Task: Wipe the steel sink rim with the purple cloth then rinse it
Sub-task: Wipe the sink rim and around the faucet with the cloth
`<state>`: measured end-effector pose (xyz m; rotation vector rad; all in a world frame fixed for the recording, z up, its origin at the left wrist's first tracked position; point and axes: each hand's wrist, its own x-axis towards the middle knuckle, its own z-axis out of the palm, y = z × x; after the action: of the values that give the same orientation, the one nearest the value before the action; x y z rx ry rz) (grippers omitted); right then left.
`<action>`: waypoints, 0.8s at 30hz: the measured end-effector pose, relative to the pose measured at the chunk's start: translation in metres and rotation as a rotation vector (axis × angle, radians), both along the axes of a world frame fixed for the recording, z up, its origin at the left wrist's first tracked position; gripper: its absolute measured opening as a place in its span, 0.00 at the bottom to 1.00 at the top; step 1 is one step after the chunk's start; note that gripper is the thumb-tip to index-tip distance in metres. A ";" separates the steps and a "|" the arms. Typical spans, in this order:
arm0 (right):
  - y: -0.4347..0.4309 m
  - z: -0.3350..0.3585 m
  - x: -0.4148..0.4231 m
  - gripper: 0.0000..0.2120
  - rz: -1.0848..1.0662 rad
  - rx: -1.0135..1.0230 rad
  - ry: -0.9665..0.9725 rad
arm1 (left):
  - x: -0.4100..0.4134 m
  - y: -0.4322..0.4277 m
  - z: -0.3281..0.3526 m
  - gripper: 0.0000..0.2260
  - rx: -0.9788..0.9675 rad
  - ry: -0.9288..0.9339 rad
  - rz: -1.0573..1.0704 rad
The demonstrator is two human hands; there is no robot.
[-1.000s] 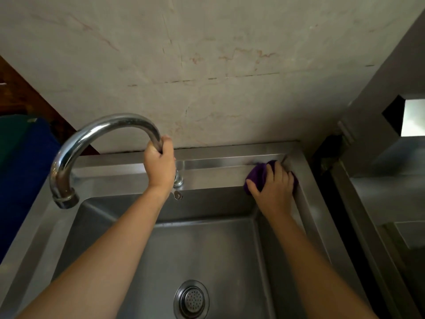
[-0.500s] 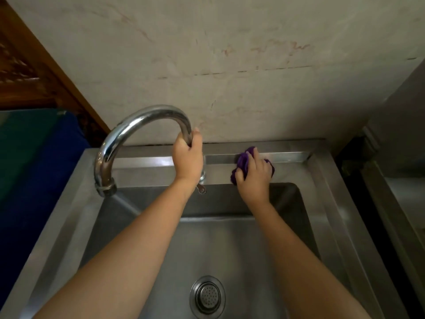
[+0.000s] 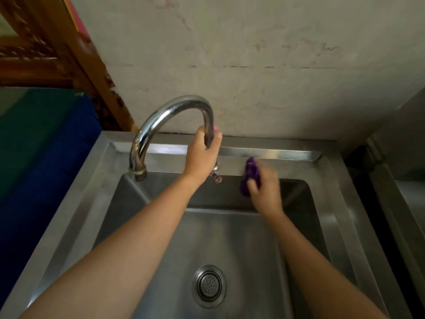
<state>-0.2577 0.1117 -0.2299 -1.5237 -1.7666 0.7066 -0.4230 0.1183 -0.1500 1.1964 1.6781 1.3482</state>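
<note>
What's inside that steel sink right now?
Only a round drain strainer shows on the floor of the steel sink. The left forearm and right forearm cross above it, so anything beneath them cannot be seen.

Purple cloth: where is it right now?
In the head view, the purple cloth is bunched in the right hand at the sink's back rim, right of the faucet.

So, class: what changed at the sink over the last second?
The right hand slid the crumpled purple cloth left along the steel sink's back rim, from the right corner toward the curved chrome faucet. The left hand still grips the faucet.
</note>
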 end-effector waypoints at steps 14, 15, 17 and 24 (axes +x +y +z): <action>0.030 -0.005 0.026 0.19 -0.182 -0.092 -0.288 | -0.007 -0.007 0.002 0.06 -0.051 0.140 -0.035; 0.026 -0.004 0.020 0.19 -0.135 -0.098 -0.283 | -0.006 -0.008 0.002 0.07 -0.055 0.136 -0.033; 0.017 -0.004 0.007 0.21 -0.057 -0.102 -0.300 | -0.005 -0.011 0.006 0.09 -0.075 0.129 -0.041; -0.074 -0.019 -0.055 0.04 -0.025 -0.239 0.096 | -0.047 -0.068 -0.010 0.22 -0.257 0.361 -0.110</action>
<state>-0.3125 0.0382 -0.2485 -1.6351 -1.6342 0.9908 -0.4699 0.0504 -0.1601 1.4132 1.9315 0.8534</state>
